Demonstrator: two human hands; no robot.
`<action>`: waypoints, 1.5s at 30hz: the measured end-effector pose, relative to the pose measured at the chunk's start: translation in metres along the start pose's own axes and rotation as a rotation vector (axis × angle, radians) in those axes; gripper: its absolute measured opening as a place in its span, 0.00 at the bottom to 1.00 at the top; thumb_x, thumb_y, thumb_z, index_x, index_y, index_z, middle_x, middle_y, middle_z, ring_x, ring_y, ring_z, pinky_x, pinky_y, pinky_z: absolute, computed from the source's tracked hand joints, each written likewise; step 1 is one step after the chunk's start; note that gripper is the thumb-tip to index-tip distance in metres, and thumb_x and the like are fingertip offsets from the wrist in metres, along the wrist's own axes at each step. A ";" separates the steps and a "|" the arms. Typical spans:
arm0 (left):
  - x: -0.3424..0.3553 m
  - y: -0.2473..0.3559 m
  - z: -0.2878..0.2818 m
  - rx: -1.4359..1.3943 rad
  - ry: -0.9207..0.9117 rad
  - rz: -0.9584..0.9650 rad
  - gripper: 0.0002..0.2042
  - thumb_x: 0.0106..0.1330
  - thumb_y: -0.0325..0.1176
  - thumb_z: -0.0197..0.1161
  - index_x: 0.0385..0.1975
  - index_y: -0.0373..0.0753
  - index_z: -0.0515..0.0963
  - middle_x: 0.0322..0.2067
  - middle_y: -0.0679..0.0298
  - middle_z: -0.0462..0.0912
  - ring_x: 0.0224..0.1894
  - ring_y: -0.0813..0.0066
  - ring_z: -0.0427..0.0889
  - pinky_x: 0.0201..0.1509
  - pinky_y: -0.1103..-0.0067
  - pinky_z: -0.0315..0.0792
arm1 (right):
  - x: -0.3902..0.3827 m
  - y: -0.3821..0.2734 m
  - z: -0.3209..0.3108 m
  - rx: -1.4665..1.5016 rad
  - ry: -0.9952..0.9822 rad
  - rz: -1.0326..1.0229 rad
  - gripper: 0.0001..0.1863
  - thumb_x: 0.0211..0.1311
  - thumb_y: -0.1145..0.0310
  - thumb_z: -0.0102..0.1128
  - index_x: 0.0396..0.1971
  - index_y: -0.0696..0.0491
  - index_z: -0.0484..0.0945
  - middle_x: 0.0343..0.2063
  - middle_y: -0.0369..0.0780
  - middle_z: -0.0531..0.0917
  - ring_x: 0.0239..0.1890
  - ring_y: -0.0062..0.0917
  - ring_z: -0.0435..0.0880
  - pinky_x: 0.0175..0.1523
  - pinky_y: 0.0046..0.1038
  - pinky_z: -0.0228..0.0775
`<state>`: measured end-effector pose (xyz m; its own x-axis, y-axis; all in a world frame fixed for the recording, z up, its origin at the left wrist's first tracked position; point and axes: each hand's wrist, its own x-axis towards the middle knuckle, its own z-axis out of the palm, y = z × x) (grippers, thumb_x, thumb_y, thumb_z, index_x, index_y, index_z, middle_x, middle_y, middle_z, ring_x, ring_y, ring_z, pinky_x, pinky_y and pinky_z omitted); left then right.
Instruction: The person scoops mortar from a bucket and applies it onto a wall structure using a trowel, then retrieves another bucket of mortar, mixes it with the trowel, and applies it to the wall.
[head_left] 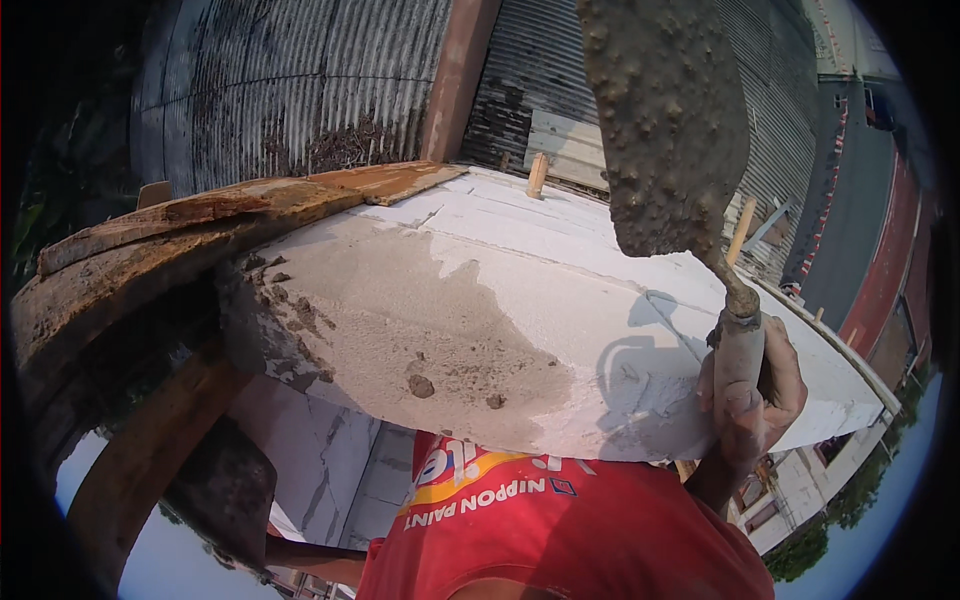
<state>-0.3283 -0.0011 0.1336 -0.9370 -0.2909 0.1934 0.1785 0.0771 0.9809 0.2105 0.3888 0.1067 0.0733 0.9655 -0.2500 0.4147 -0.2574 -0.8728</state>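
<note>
In my right hand [757, 395] is the handle of a trowel [680, 120], the fingers closed round it. The blade points up and away, coated in wet grey mortar. Below it lies a white block wall [620, 380], where the shadow of the hand and tool falls. Its near face carries a damp grey patch [440, 330] with mortar crumbs, thickest at the left end. My left forearm [315, 560] reaches out at the lower left toward a dark, mortar-stained object [225, 490], whose kind I cannot make out. The left hand's fingers are hidden in shadow there.
Rough wooden boards [230, 215] run along the wall's left end, with a curved-looking timber [150, 460] beneath. Small wooden stakes [537, 175] stand along the far edge. Corrugated metal roofs [290, 100] lie beyond and below, with a road [855, 210] at the far right.
</note>
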 end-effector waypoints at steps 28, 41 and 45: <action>-0.081 0.054 0.030 -1.167 -0.417 -0.285 0.14 0.65 0.31 0.53 0.45 0.28 0.75 0.41 0.53 0.84 0.40 0.62 0.85 0.50 0.66 0.82 | -0.166 -0.289 0.170 -1.230 -0.568 -1.741 0.28 0.63 0.51 0.66 0.57 0.54 0.78 0.51 0.47 0.82 0.49 0.34 0.83 0.57 0.39 0.75; -0.094 0.045 0.039 -0.928 -0.287 0.011 0.04 0.69 0.28 0.52 0.33 0.36 0.72 0.33 0.65 0.74 0.36 0.78 0.80 0.42 0.79 0.81 | -0.162 -0.288 0.209 -1.335 -0.720 -1.821 0.26 0.62 0.49 0.68 0.52 0.53 0.84 0.47 0.44 0.86 0.53 0.35 0.84 0.63 0.42 0.75; -0.103 0.061 0.039 -1.052 -0.233 -0.222 0.04 0.69 0.28 0.52 0.33 0.37 0.72 0.33 0.65 0.74 0.37 0.78 0.80 0.42 0.78 0.81 | -0.168 -0.271 0.215 -1.063 -0.838 -1.765 0.25 0.59 0.50 0.71 0.46 0.56 0.87 0.39 0.46 0.88 0.45 0.31 0.88 0.53 0.33 0.79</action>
<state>-0.2329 0.0703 0.1725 -0.9939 -0.0022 0.1102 0.0620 -0.8382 0.5419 -0.1092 0.2875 0.2955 -0.9832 -0.1809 -0.0234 -0.1819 0.9815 0.0592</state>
